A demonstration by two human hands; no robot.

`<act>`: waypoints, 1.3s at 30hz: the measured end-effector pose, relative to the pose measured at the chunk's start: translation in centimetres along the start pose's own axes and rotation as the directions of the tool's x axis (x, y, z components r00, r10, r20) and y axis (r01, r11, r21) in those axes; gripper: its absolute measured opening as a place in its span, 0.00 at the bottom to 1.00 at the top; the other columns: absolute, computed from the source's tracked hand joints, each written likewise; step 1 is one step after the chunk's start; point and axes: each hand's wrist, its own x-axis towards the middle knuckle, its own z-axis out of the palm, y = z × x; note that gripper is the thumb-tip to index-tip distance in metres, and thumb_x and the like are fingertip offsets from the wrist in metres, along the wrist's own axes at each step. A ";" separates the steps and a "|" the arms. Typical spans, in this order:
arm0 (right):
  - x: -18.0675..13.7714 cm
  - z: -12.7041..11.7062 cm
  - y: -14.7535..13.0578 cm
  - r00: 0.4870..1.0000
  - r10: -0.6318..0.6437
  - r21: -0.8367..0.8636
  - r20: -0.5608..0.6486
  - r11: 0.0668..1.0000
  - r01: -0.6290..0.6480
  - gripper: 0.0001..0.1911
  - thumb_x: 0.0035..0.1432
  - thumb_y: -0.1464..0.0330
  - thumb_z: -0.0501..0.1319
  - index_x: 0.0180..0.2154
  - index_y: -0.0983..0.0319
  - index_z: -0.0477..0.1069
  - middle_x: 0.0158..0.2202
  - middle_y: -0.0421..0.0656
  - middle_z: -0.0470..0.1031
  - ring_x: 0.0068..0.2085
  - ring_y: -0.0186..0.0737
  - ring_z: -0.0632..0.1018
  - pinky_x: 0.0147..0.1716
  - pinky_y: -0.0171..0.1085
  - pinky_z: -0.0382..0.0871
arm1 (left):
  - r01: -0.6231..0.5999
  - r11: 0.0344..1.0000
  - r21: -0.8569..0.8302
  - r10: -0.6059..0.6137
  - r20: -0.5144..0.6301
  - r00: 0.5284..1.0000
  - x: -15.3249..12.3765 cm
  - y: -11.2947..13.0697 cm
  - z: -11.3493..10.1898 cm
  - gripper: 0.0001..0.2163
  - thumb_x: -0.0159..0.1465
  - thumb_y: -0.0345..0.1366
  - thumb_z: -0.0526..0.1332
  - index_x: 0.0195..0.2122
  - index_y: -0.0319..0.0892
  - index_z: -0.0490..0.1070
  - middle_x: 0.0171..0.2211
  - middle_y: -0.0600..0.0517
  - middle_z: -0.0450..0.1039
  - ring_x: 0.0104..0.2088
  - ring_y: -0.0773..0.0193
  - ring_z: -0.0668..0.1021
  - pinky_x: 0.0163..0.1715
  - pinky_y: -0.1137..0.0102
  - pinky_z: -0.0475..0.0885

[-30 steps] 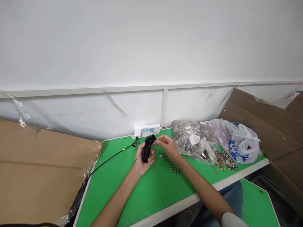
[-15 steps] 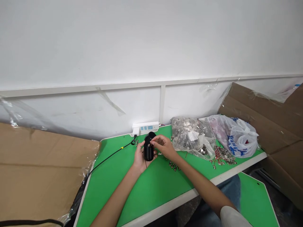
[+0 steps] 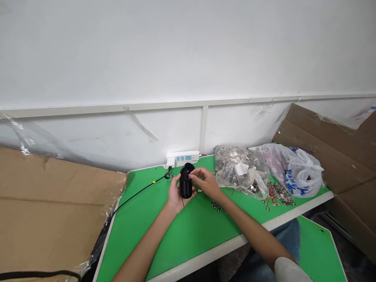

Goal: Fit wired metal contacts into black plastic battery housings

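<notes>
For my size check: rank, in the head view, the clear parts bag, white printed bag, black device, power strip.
1. white printed bag and clear parts bag: alike, unranked.
2. black device, then power strip: close, and the strip lies farther, so unsure.

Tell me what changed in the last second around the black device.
The left hand tipped the black device from slanted to nearly upright, and the right hand closed in until its fingertips met the device's upper part; whether they pinch anything I cannot tell. Unchanged: the left hand's grip, the power strip, the clear bag, the white bag and the loose metal parts on the green table.
</notes>
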 end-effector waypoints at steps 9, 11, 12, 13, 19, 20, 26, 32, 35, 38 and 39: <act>-0.1 0.1 -0.2 1.000 -0.013 -0.002 0.015 1.000 0.013 0.11 0.63 0.58 0.69 0.41 0.58 0.79 0.38 0.42 0.80 0.40 0.41 0.81 0.45 0.40 0.76 | -0.002 1.000 -0.005 0.001 -0.026 1.000 -0.2 0.0 0.4 0.18 0.69 0.48 0.60 0.33 0.37 0.78 0.25 0.46 0.77 0.24 0.58 0.80 0.26 0.63 0.79; -0.2 0.2 -0.3 1.000 -0.016 -0.014 0.021 1.000 0.016 0.11 0.63 0.57 0.69 0.40 0.58 0.78 0.38 0.42 0.81 0.41 0.41 0.81 0.46 0.41 0.76 | 0.001 1.000 -0.011 -0.001 -0.029 1.000 -0.2 0.0 0.4 0.18 0.70 0.48 0.60 0.33 0.37 0.78 0.25 0.46 0.77 0.24 0.58 0.80 0.25 0.64 0.78; -0.2 0.2 -0.4 1.000 -0.020 -0.023 0.024 1.000 0.020 0.11 0.63 0.57 0.69 0.40 0.58 0.78 0.38 0.42 0.81 0.41 0.42 0.81 0.46 0.41 0.76 | 0.002 1.000 -0.013 -0.003 -0.030 1.000 -0.2 0.0 0.4 0.18 0.70 0.48 0.60 0.33 0.37 0.78 0.24 0.46 0.77 0.24 0.59 0.80 0.25 0.65 0.78; -0.2 0.2 -0.4 0.999 -0.025 -0.032 0.025 0.999 0.025 0.11 0.63 0.57 0.68 0.40 0.58 0.78 0.38 0.42 0.81 0.41 0.42 0.81 0.46 0.41 0.76 | 0.003 1.000 -0.014 -0.003 -0.032 0.999 -0.2 0.0 0.3 0.18 0.70 0.48 0.60 0.33 0.37 0.78 0.24 0.46 0.77 0.24 0.59 0.80 0.25 0.65 0.78; -0.1 0.1 -0.2 0.999 -0.049 -0.063 0.015 0.997 0.049 0.10 0.64 0.58 0.68 0.41 0.58 0.78 0.40 0.43 0.81 0.43 0.42 0.82 0.48 0.41 0.76 | -0.004 1.000 0.001 0.004 -0.047 0.999 0.0 0.0 0.1 0.18 0.70 0.47 0.59 0.33 0.36 0.77 0.25 0.46 0.77 0.24 0.57 0.80 0.27 0.62 0.80; -0.1 0.1 -0.1 0.999 -0.051 -0.066 0.012 0.996 0.052 0.10 0.64 0.59 0.67 0.42 0.58 0.78 0.40 0.43 0.81 0.43 0.42 0.82 0.48 0.41 0.76 | -0.005 1.000 0.003 0.005 -0.044 0.999 0.0 -0.1 0.1 0.18 0.70 0.47 0.60 0.33 0.36 0.77 0.25 0.46 0.78 0.24 0.57 0.80 0.27 0.62 0.80; 0.0 -0.1 0.4 0.998 -0.059 -0.079 -0.003 0.995 0.059 0.11 0.64 0.59 0.68 0.42 0.58 0.78 0.39 0.43 0.81 0.42 0.42 0.82 0.46 0.41 0.77 | -0.007 1.000 0.005 0.007 -0.016 1.000 -0.1 -0.2 0.2 0.17 0.69 0.47 0.61 0.33 0.36 0.78 0.25 0.45 0.78 0.24 0.58 0.80 0.26 0.64 0.79; -0.1 0.1 0.5 0.997 -0.078 -0.092 0.009 0.993 0.079 0.10 0.65 0.59 0.67 0.42 0.58 0.77 0.40 0.43 0.81 0.42 0.42 0.83 0.46 0.41 0.79 | -0.002 1.000 -0.006 0.002 -0.022 1.000 -0.2 -0.2 0.4 0.17 0.68 0.47 0.61 0.33 0.37 0.77 0.24 0.46 0.77 0.24 0.58 0.80 0.26 0.65 0.78; -0.1 0.2 0.3 0.995 -0.099 -0.120 0.019 0.988 0.101 0.09 0.65 0.60 0.67 0.41 0.59 0.77 0.40 0.43 0.82 0.42 0.42 0.83 0.47 0.41 0.79 | 0.001 1.000 -0.010 -0.002 -0.040 0.999 -0.2 -0.2 0.4 0.16 0.67 0.47 0.63 0.33 0.37 0.77 0.24 0.46 0.77 0.24 0.58 0.80 0.29 0.63 0.81; -0.1 0.1 0.3 0.991 -0.132 -0.172 0.037 0.976 0.136 0.09 0.67 0.60 0.66 0.42 0.59 0.78 0.40 0.44 0.82 0.42 0.42 0.84 0.47 0.42 0.80 | -0.004 1.000 -0.009 0.004 -0.060 0.998 -0.1 -0.2 0.4 0.16 0.68 0.47 0.62 0.32 0.37 0.77 0.24 0.46 0.77 0.24 0.58 0.80 0.32 0.60 0.82; -0.1 0.1 0.3 0.988 -0.146 -0.196 0.043 0.969 0.152 0.09 0.67 0.61 0.66 0.42 0.59 0.78 0.40 0.44 0.83 0.42 0.43 0.84 0.47 0.42 0.79 | -0.006 1.000 -0.009 0.005 -0.068 0.998 -0.1 -0.3 0.3 0.17 0.68 0.47 0.62 0.32 0.37 0.77 0.24 0.46 0.77 0.24 0.58 0.80 0.32 0.60 0.82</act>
